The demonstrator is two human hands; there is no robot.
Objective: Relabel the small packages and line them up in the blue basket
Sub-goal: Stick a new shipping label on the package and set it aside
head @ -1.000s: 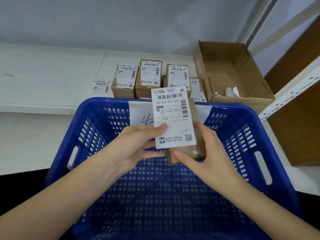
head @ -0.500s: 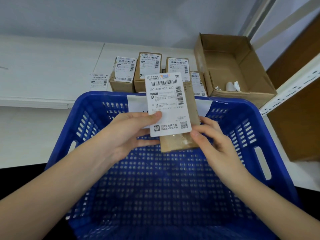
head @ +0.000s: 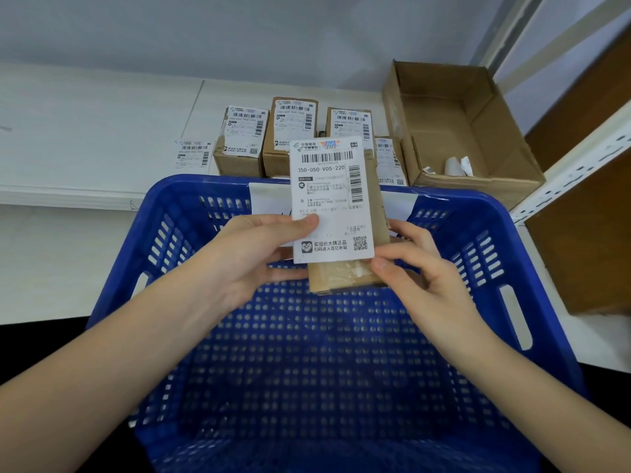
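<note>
Over the blue basket [head: 532,302] I hold a small brown package [head: 345,276] upright. My right hand [head: 420,268] grips its right side and lower corner. My left hand [head: 259,254] pinches a white shipping label [head: 329,199] at its left edge, thumb on the front; the label covers most of the package's front face. Nothing lies on the basket's floor.
Several labelled small packages [head: 293,131] stand in a row on the white shelf [head: 85,138] behind the basket. A loose label [head: 193,153] lies to their left. An open cardboard box [head: 457,128] holding paper scraps sits at the right, beside a white shelf upright [head: 580,155].
The view has shifted slightly. My right hand slid along the package's right side toward the label's lower right corner. The label and package stay together in my hands.
</note>
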